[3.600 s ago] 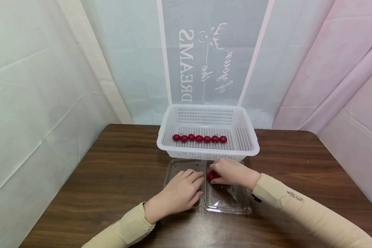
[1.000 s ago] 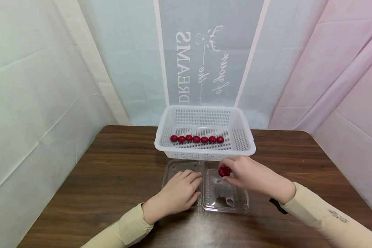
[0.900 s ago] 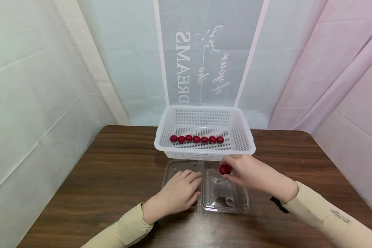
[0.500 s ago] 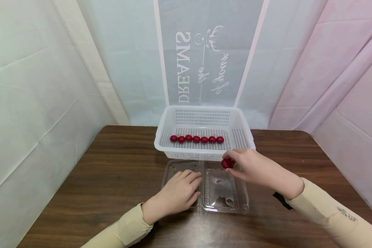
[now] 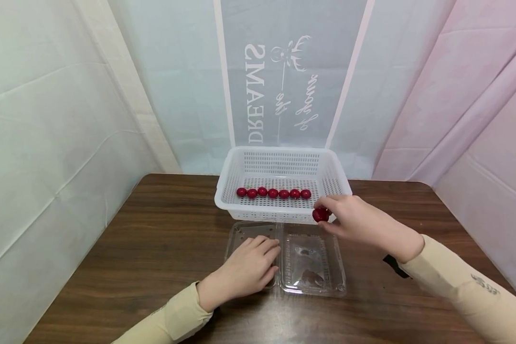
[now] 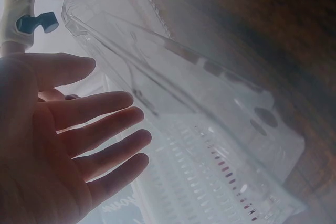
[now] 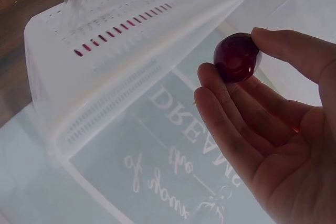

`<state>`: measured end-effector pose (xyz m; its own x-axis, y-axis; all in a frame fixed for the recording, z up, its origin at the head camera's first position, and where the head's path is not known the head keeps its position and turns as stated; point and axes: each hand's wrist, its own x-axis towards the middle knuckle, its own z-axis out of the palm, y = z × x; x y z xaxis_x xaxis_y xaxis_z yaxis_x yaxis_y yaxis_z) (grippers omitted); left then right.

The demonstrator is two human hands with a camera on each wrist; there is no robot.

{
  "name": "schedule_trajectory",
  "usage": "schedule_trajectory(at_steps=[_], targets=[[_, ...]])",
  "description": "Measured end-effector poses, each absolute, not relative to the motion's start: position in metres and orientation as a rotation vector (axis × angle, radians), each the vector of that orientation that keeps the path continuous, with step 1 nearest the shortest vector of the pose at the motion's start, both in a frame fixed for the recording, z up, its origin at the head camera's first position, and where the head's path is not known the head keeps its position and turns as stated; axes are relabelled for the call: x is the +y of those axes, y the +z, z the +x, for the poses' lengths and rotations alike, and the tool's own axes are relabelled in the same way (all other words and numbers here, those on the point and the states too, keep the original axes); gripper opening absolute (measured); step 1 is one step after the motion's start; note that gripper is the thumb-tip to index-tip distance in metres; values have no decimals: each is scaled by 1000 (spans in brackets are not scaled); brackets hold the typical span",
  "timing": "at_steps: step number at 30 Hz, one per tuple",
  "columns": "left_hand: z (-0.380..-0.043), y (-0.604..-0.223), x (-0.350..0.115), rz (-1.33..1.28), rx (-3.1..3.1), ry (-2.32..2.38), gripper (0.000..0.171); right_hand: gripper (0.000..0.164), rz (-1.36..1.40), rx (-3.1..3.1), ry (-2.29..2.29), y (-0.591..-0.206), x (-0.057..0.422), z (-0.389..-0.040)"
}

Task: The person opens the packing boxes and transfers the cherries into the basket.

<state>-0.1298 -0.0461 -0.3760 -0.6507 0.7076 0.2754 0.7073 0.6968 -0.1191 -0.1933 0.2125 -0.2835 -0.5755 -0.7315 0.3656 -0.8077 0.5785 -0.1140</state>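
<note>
My right hand (image 5: 354, 222) pinches a glossy dark red cherry (image 7: 236, 57) between thumb and fingertips. In the head view it overlaps the front right rim of the white plastic basket (image 5: 262, 208). A row of cherries (image 5: 273, 193), several in all, lies on the basket floor. Nearer me, a clear plastic clamshell box (image 5: 311, 289) lies unfolded on the table. Over its left half is my left hand (image 5: 242, 272), fingers loosely extended and nothing gripped. The left wrist view shows those fingers (image 6: 115, 124) spread apart beside the clear plastic.
The brown wooden table (image 5: 155, 229) carries the basket at its back edge, with the box directly in front. A grey-blue printed cloth (image 5: 284, 86) hangs behind the basket. Pale cloth walls (image 5: 60, 143) stand on both sides.
My right hand has risen out of the box's right half, carrying the cherry back and rightward to the basket's front rim. My left hand has stayed in place.
</note>
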Motion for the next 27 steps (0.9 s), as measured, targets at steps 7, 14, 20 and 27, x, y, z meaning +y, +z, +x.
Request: schedule_trajectory(at_steps=[7,14,20,27], targets=[[-130,-376,-46,-1121,-2621,1,38,17,1242,-2573,372,-286,214,-204],[-130,-375,-46,-1124,-2604,3,37,15,1217,-2622,358,-284,214,-213],[-131,-376,-46,-1126,-2597,5,37,14,1193,-2677,340,-283,212,-225],[-131,-376,-47,-1122,-2609,5,38,14,1152,-2768,349,-281,210,-239]])
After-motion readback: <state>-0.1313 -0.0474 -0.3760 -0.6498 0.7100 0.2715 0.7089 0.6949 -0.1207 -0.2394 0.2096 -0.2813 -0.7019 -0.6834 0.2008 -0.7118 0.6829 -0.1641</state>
